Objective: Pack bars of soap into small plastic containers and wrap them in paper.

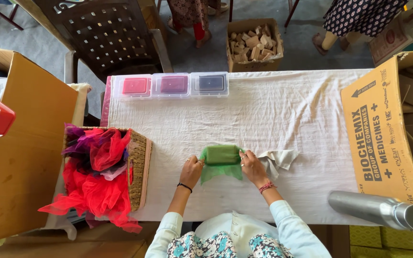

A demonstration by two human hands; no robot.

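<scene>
A green block-shaped bundle (222, 155) lies on the white tablecloth (283, 110), wrapped in green net fabric (220, 172) that spreads toward me. My left hand (191, 171) pinches the net at the bundle's left end. At the right end, my right hand (253, 167) holds the net. A crumpled whitish cloth scrap (277, 159) lies just right of my right hand.
A woven basket (138, 167) stuffed with red, pink and purple net fabric (94, 181) stands at the left. Three clear lidded boxes (170, 85) line the far edge. A large cardboard carton (383, 138) and a metal cylinder (381, 210) are at the right; another carton (25, 143) at the left.
</scene>
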